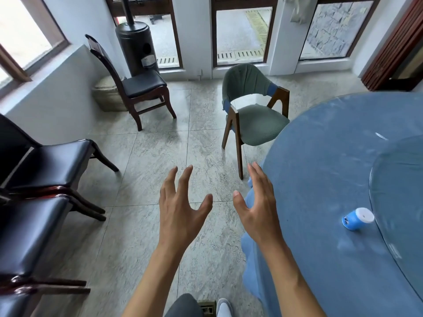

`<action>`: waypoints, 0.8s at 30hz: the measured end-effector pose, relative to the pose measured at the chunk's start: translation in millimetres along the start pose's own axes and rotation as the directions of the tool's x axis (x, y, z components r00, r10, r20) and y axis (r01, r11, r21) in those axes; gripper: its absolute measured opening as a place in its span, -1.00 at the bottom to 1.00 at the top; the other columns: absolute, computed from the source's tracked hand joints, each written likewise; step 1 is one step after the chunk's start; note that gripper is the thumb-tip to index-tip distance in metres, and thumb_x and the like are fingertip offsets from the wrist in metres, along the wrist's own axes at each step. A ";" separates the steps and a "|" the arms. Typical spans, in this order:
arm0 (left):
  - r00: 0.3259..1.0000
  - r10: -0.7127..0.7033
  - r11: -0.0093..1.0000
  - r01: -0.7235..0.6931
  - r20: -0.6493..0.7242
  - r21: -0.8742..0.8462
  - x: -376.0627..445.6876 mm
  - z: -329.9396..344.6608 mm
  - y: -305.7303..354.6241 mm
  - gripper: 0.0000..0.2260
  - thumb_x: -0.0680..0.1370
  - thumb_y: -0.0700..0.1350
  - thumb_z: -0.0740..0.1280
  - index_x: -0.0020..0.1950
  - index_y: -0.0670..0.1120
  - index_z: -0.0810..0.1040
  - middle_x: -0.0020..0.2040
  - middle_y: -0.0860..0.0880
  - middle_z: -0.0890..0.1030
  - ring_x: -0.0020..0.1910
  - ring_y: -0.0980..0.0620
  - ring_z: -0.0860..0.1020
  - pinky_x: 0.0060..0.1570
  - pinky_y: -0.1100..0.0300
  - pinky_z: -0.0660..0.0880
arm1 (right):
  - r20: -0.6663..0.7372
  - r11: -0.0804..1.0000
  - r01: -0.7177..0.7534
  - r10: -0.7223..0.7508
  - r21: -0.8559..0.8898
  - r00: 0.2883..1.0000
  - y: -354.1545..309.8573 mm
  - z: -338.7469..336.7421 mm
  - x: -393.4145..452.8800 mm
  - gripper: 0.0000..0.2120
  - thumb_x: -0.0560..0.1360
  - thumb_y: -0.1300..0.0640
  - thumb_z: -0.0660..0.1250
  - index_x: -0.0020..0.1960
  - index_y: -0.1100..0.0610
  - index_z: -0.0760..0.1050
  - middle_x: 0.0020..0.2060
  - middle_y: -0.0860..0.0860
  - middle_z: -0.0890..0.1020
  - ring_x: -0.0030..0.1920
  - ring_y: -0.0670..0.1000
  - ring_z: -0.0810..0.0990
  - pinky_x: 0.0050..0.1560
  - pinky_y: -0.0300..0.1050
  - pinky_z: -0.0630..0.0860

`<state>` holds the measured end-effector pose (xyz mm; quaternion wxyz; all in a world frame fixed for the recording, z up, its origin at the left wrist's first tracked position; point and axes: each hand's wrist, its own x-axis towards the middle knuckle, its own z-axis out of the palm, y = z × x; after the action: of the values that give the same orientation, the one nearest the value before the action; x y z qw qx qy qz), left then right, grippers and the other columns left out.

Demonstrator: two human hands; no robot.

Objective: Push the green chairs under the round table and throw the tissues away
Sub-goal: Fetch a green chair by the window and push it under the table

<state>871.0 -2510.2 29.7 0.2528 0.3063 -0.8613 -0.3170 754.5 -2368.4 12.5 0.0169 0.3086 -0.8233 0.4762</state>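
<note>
A green chair (254, 120) with dark wooden legs stands on the tiled floor ahead, its seat edge just at the rim of the round table (320, 179), which wears a blue cloth. My left hand (180, 209) and my right hand (258, 207) are both raised in front of me with fingers spread, holding nothing, well short of the chair. The right hand hovers beside the table's left edge. No tissues show in this view.
A blue and white cylindrical container (357, 218) lies on the table near a glass turntable (398, 202). Black padded chairs (52, 165) line the left wall, another dark chair (137, 85) stands by a black patio heater (137, 44). Glass doors fill the far wall.
</note>
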 end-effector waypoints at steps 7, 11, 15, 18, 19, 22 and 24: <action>1.000 -0.007 1.000 0.007 0.000 -0.008 69.2 19.4 -15.8 -0.33 0.43 0.28 0.28 0.52 0.22 0.20 0.58 0.02 0.16 0.53 -0.07 0.18 0.41 -0.22 0.31 | 0.012 1.000 0.009 -0.009 -0.007 1.000 18.3 27.8 67.0 -0.37 0.56 -0.12 0.18 0.58 0.08 0.23 0.57 0.00 0.26 0.56 0.01 0.20 0.50 0.21 0.27; 1.000 0.001 1.000 -0.001 0.011 -0.005 122.9 32.4 -33.1 -0.33 0.43 0.27 0.27 0.52 0.19 0.22 0.57 -0.01 0.18 0.53 -0.11 0.19 0.39 -0.25 0.32 | 0.002 1.000 0.001 -0.001 -0.025 1.000 24.9 51.9 114.9 -0.35 0.55 -0.13 0.16 0.57 0.08 0.23 0.57 -0.01 0.26 0.56 -0.02 0.19 0.53 0.11 0.23; 1.000 0.018 1.000 -0.018 0.023 -0.012 187.5 41.5 -52.1 -0.34 0.45 0.26 0.29 0.52 0.20 0.21 0.58 -0.02 0.18 0.53 -0.13 0.19 0.40 -0.25 0.31 | 0.003 0.999 -0.011 0.011 -0.048 1.000 27.0 82.4 169.3 -0.35 0.54 -0.14 0.15 0.58 0.06 0.21 0.58 -0.01 0.23 0.58 0.00 0.17 0.55 0.07 0.19; 0.999 0.037 0.999 -0.037 0.037 -0.008 237.1 43.7 -64.1 -0.34 0.45 0.24 0.32 0.53 0.20 0.20 0.59 -0.03 0.17 0.53 -0.13 0.19 0.40 -0.24 0.31 | -0.006 0.998 -0.031 0.030 -0.060 1.000 23.8 103.9 212.7 -0.34 0.53 -0.13 0.15 0.58 0.07 0.22 0.58 0.00 0.24 0.57 0.01 0.19 0.54 0.02 0.19; 0.998 0.041 0.999 -0.040 0.040 -0.012 254.6 43.0 -68.6 -0.34 0.45 0.23 0.32 0.53 0.20 0.20 0.59 -0.03 0.17 0.53 -0.13 0.19 0.41 -0.24 0.31 | -0.015 0.997 -0.034 0.033 -0.064 0.999 22.2 111.7 228.2 -0.34 0.53 -0.13 0.15 0.58 0.08 0.23 0.58 0.00 0.25 0.56 0.02 0.20 0.52 0.00 0.19; 0.998 0.043 0.999 -0.042 0.047 -0.021 303.7 40.6 -81.7 -0.34 0.45 0.23 0.32 0.52 0.20 0.21 0.59 -0.02 0.17 0.54 -0.12 0.18 0.41 -0.23 0.30 | -0.047 0.996 -0.032 0.029 -0.079 0.998 18.5 134.1 271.2 -0.35 0.53 -0.11 0.17 0.56 0.11 0.25 0.56 0.02 0.27 0.55 0.01 0.22 0.50 -0.04 0.20; 0.998 0.044 0.999 -0.044 0.052 -0.017 330.0 39.3 -88.6 -0.34 0.45 0.23 0.33 0.52 0.20 0.21 0.58 -0.01 0.17 0.54 -0.12 0.18 0.40 -0.24 0.31 | -0.060 0.995 -0.033 0.027 -0.090 0.998 18.3 146.1 293.6 -0.35 0.53 -0.10 0.18 0.56 0.12 0.26 0.56 0.02 0.28 0.55 0.01 0.22 0.50 -0.07 0.18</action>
<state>652.9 -2776.0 20.8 0.2394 0.2767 -0.8716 -0.3264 546.3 -2622.4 13.0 0.0479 0.2810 -0.8477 0.4474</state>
